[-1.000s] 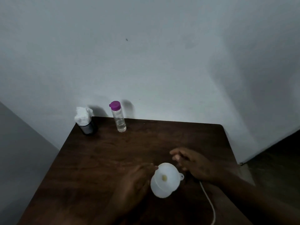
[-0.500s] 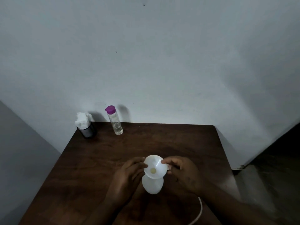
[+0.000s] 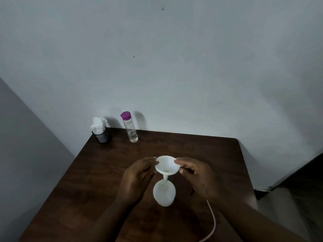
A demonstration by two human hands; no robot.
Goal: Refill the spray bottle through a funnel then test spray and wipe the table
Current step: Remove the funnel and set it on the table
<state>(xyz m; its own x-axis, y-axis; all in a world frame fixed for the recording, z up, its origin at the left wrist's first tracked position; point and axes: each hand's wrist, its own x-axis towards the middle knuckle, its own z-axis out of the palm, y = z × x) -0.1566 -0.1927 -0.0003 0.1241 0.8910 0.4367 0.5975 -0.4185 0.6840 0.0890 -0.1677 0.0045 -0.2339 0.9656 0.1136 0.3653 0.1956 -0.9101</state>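
A white funnel [image 3: 167, 165] stands with its stem in the neck of a white spray bottle body [image 3: 164, 193] on the dark wooden table [image 3: 201, 151]. My right hand [image 3: 197, 179] pinches the funnel's right rim between thumb and fingers. My left hand [image 3: 138, 179] curls beside the funnel's left rim, fingertips touching it. A clear bottle with a purple cap [image 3: 130, 127] holds a little clear liquid and stands at the table's back left. The sprayer head is not visible.
A black cup stuffed with white tissue [image 3: 101, 131] sits at the back left corner. A thin white tube or cord [image 3: 212, 219] trails across the table under my right forearm. Walls close in behind and to the left.
The funnel has been lifted clear above the bottle body, its stem now visible in the neck. Both hands rose with it, and my right hand came onto the rim.
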